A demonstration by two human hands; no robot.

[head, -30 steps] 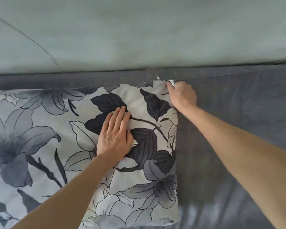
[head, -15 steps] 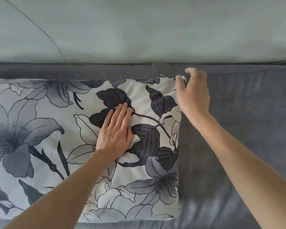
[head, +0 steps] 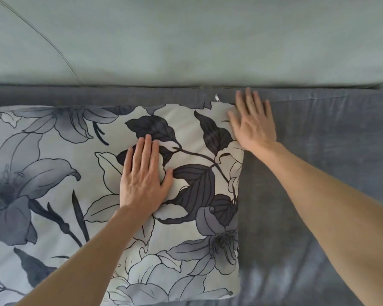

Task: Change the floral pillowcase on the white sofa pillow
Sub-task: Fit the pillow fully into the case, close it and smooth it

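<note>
The pillow in its floral pillowcase [head: 60, 195], grey and black flowers on pale cloth, lies flat on the grey sofa seat [head: 318, 173]. My left hand [head: 144, 175] presses flat on the pillow's middle, fingers straight. At the pillow's far right corner my right hand [head: 252, 122] lies with fingers spread and straight, over the corner and the seat beside it. A small white zipper pull [head: 217, 98] sticks up just left of the right hand's fingers, free of them.
The pale green sofa back cushion [head: 186, 40] runs along the far side. Bare grey seat extends to the right of the pillow. A pale strip shows at the right edge past the seat.
My right hand has let go of the zipper pull at the corner, lifted, and opened out flat with spread fingers. The left hand stays pressed on the pillow.
</note>
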